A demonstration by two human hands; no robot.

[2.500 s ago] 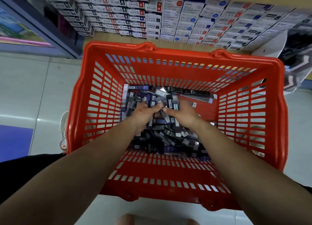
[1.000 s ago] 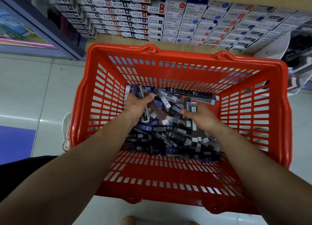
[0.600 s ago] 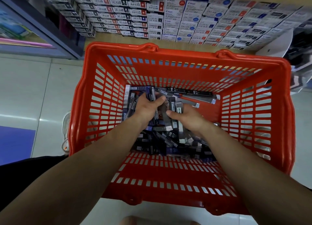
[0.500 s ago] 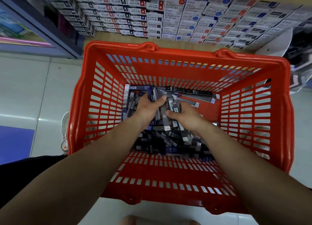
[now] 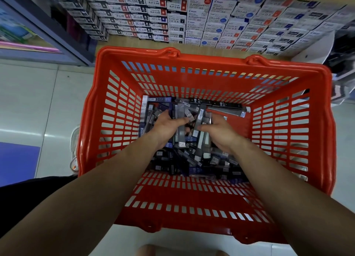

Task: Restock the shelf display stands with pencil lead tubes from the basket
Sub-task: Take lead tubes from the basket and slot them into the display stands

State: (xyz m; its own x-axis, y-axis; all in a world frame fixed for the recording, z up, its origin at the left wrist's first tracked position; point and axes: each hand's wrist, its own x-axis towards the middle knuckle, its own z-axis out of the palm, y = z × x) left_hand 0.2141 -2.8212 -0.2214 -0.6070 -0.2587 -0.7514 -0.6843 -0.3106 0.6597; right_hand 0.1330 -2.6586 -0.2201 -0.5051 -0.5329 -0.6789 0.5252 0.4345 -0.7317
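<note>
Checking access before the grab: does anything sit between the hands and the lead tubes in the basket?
Nothing visible does: the left hand and right hand both grip pencil lead tubes inside the red basket.

A pale, glossy tiled floor (image 5: 28,105) carries a soft streak of reflected light, and a purple mat (image 5: 17,161) lies on it at the far left. Ahead, a light wooden shelf (image 5: 123,42) holds tight stacks of white pen-refill boxes (image 5: 201,25). A dark-framed glass cabinet (image 5: 48,28) stands to the left.
</note>
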